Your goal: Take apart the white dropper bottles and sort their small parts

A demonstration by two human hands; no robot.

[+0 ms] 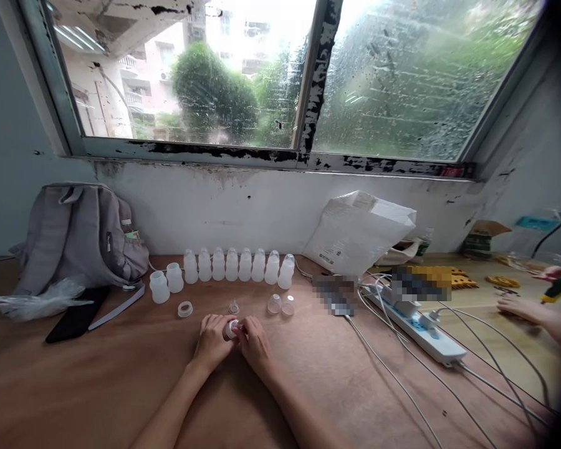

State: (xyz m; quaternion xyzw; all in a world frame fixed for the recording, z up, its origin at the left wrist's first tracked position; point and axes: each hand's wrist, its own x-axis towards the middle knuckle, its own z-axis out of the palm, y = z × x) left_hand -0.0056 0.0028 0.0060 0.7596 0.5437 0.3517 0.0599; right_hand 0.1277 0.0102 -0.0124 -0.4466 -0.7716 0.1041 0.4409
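Gripping a white ring (231, 329) between them, left hand (212, 340) and right hand (256, 343), upright bottles (232, 265) beyond.

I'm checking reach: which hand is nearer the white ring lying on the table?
Left. The left hand is right of the white ring and slightly nearer the person; the right hand is farther right.

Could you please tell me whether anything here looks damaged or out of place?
The window frame looks damaged: ragged black patches, perhaps where paint has flaked, mark it along the bottom and middle. The bottles stand upright, with no spill visible.
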